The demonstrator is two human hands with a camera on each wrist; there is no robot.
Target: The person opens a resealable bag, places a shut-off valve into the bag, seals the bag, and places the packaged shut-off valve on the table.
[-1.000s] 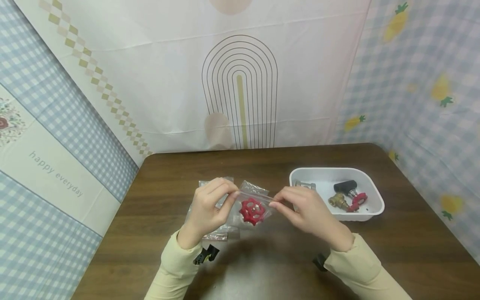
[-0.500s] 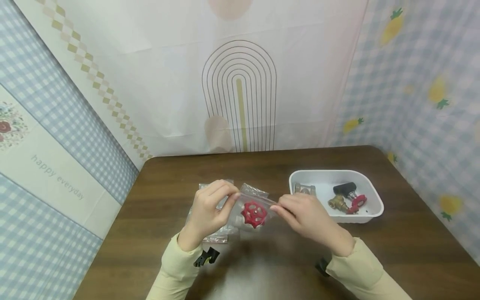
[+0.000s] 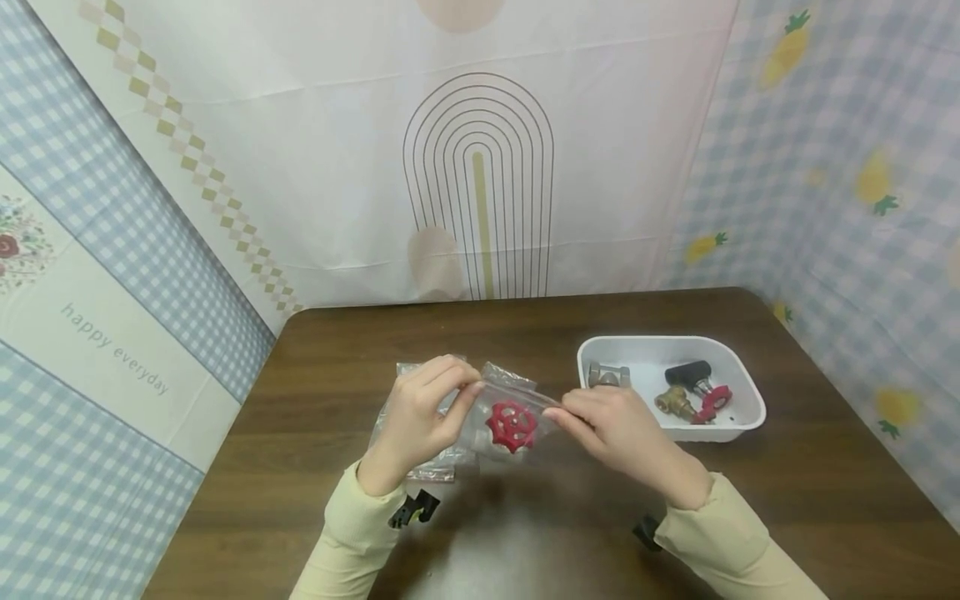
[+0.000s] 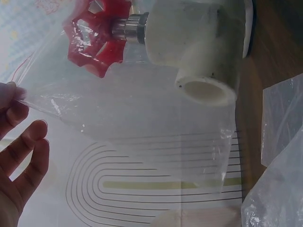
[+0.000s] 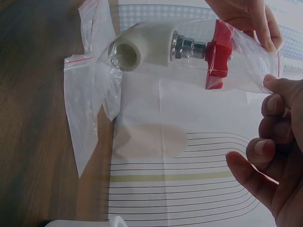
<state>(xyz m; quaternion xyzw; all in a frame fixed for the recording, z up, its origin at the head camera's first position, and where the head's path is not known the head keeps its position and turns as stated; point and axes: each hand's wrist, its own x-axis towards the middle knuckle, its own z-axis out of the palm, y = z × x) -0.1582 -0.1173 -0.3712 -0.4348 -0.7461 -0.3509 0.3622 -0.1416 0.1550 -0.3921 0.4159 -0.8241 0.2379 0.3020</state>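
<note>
A clear zip bag [image 5: 251,66] hangs between my hands over the table. Inside it is a stop valve with a white plastic body [image 4: 189,42], a metal stem and a red handwheel [image 3: 512,425]. My left hand [image 3: 427,412] pinches the left end of the bag's mouth between thumb and fingertips. At the other end, my right hand [image 3: 611,425] pinches the same edge, thumb underneath. In the right wrist view the mouth's red strip lies between both hands, and the valve's open pipe end points away from them.
More clear zip bags [image 5: 78,104] lie on the brown table [image 3: 337,342] behind and beside my left hand. Right of my right hand stands a white tray [image 3: 753,408]. It holds a grey metal fitting [image 3: 609,375], a brass valve [image 3: 675,402] and a black-bodied piece [image 3: 687,373].
The bag and its valve have shifted slightly to the right, and the right fingertips have moved a little along the bag's edge. Both hands keep their pinch.
</note>
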